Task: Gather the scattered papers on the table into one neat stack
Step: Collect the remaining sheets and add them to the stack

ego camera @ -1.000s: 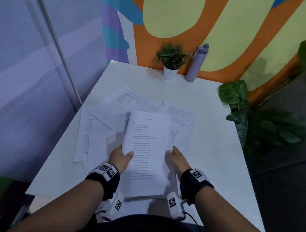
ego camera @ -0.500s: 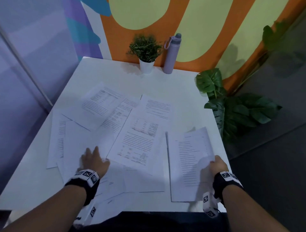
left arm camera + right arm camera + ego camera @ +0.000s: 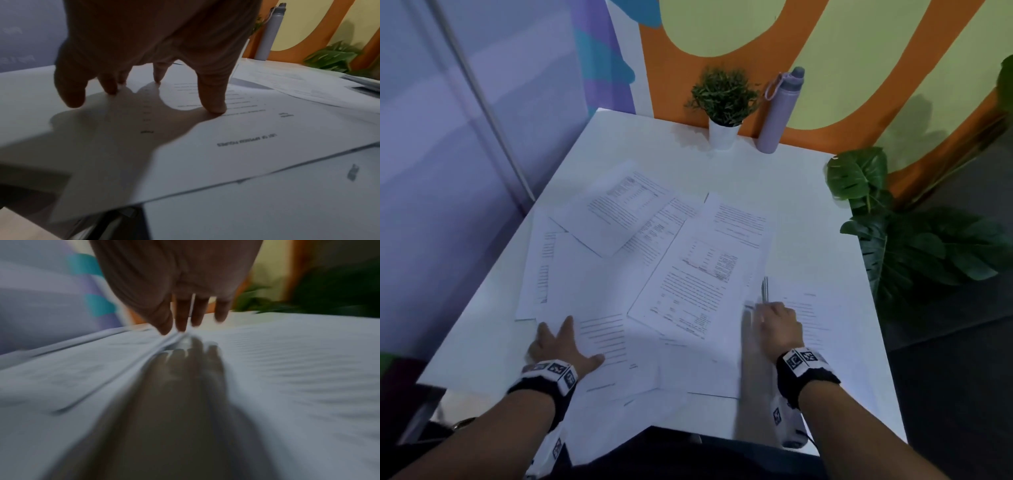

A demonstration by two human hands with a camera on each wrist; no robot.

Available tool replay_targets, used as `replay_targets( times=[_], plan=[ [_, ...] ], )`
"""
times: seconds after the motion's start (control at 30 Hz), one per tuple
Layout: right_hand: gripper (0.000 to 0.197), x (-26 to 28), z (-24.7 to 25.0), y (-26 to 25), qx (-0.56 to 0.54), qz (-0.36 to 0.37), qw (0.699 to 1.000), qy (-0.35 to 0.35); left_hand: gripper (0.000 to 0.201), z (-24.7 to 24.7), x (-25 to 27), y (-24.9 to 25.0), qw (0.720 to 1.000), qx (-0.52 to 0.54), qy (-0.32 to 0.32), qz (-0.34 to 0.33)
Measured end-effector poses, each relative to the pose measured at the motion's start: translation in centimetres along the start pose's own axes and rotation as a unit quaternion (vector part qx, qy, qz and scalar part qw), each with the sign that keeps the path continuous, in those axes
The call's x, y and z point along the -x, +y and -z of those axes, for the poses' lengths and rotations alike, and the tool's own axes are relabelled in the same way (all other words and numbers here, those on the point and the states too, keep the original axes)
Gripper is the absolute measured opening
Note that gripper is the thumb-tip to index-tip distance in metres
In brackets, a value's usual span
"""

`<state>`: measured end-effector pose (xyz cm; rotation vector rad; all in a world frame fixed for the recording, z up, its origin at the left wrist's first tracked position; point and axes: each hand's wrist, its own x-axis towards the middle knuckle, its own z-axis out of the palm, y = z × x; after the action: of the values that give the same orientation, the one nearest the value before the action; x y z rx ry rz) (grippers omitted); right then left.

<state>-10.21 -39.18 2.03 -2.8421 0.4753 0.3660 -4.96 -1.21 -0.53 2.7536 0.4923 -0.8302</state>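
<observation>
Head view: left hand (image 3: 558, 346) fingers splayed on papers (image 3: 688, 274); right hand (image 3: 779, 322) fingers unclear; sheets lie every way.

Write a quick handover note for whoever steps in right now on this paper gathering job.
Left hand: flat, fingers spread, pressing the near-left sheets.
Right hand: on the gathered stack at the table's right side; grip too blurred to judge.
Loose papers overlap across the middle and left.
Done: one partial stack started.
Left: collect the scattered sheets onto it and square the edges.
</observation>
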Motion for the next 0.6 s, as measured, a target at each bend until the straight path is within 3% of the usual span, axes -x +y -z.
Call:
replay_targets(
  times=[0.1, 0.2, 0.3, 0.4, 0.53, 0.6],
  plan=[
    [0.065, -0.6, -1.5, -5.0, 0.022, 0.123, 0.989, -0.076, 0.116, 0.3, 0.6, -0.7, 1.0, 0.016, 0.002, -0.008],
    [0.078, -0.6, -2.5, -8.2, 0.035, 0.152, 0.982, -0.11, 0.109, 0.7, 1.4, -1.5, 0.998, 0.049, 0.025, -0.017],
    [0.082, -1.2, -2.7, -10.7, 0.08, 0.199, 0.969, -0.125, 0.084, 0.8, 1.7, -2.5, 0.981, 0.172, 0.066, -0.063],
    [0.084, -2.5, -2.1, -12.6, 0.111, 0.236, 0.958, -0.118, 0.056, 0.9, 2.1, -2.7, 0.964, 0.21, 0.075, -0.144],
    [0.08, -4.6, -1.8, -16.1, 0.15, 0.288, 0.939, -0.11, 0.056, 2.4, 2.5, -3.7, 0.945, 0.24, 0.106, -0.194],
    [0.077, -5.6, -1.9, -17.6, 0.181, 0.308, 0.929, -0.102, 0.062, 3.3, 2.6, -4.6, 0.947, 0.244, 0.094, -0.188]
  ],
)
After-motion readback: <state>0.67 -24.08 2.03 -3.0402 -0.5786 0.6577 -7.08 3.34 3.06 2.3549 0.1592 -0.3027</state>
